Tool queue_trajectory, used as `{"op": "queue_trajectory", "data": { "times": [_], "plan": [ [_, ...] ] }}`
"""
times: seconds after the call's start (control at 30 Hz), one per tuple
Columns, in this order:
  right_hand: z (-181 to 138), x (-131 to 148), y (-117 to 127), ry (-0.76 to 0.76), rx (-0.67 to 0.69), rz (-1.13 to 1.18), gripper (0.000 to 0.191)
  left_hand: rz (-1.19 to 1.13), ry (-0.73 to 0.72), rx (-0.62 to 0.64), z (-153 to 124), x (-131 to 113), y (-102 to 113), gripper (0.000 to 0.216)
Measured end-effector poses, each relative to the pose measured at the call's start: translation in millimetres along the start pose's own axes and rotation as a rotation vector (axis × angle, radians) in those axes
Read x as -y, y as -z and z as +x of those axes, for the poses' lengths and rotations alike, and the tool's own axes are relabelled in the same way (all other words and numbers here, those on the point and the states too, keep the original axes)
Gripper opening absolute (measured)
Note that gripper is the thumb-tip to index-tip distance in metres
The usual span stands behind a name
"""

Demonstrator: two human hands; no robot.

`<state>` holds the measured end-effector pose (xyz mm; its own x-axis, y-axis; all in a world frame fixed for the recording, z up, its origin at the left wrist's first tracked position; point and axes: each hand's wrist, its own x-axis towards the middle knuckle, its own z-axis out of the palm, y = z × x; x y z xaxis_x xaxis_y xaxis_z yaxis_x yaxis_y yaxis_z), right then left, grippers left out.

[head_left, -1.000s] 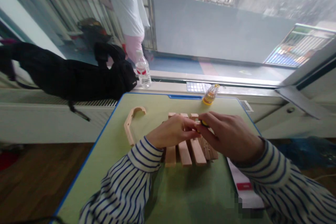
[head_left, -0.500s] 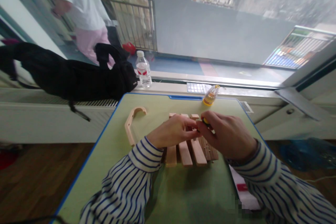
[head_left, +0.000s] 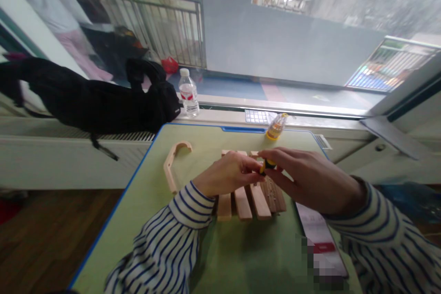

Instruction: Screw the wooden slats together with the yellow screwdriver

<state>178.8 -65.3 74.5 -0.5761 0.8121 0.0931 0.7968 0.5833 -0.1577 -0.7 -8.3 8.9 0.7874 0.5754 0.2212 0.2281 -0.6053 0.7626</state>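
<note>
My right hand point(head_left: 306, 177) has its fingertips on the short black-and-yellow handle of a screwdriver point(head_left: 270, 164); the shaft is hidden. My left hand point(head_left: 234, 173) is closed in a pinch at the lower end of the handle, and what its fingertips hold cannot be made out. Below both hands lies a slatted wooden piece point(head_left: 243, 204) with several pale bars across it. Beside the bars, under my right hand, is a darker brown grooved wooden part point(head_left: 275, 197). A curved, hook-shaped wooden piece point(head_left: 169, 165) with holes lies apart on the left of the table.
The green table point(head_left: 144, 225) has a blue edge. A small yellow-capped glue bottle point(head_left: 276, 127) stands at its back. On the sill are a water bottle point(head_left: 188, 94) and a black bag point(head_left: 103, 101). A phone-like flat object point(head_left: 320, 234) lies at right. Someone point(head_left: 51, 4) is beyond the window.
My right hand's fingers have loosened and straightened, and its wrist has shifted right, showing more of the handle. My left hand stays nearly still. The person outside has moved left.
</note>
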Motion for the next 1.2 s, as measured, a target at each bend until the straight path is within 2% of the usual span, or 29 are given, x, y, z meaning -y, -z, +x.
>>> {"op": "queue_trajectory", "data": {
  "times": [0.33, 0.63, 0.9, 1.2],
  "plan": [
    [0, -4, -13, -0.053, -0.095, -0.034, 0.031, 0.029, 0.021, 0.01, 0, 3, -3, 0.018],
    [-1, 1, -22, -0.102, -0.16, -0.117, 0.03, -0.023, 0.009, 0.034, 0, 7, -4, 0.02],
    [-1, 1, -32, -0.128, -0.206, -0.098, 0.03, -0.093, 0.021, 0.049, -1, 7, -3, 0.019],
    [0, 5, -30, -0.161, -0.232, -0.153, 0.029, -0.036, 0.074, -0.017, -1, 5, 0, 0.019]
  ]
}}
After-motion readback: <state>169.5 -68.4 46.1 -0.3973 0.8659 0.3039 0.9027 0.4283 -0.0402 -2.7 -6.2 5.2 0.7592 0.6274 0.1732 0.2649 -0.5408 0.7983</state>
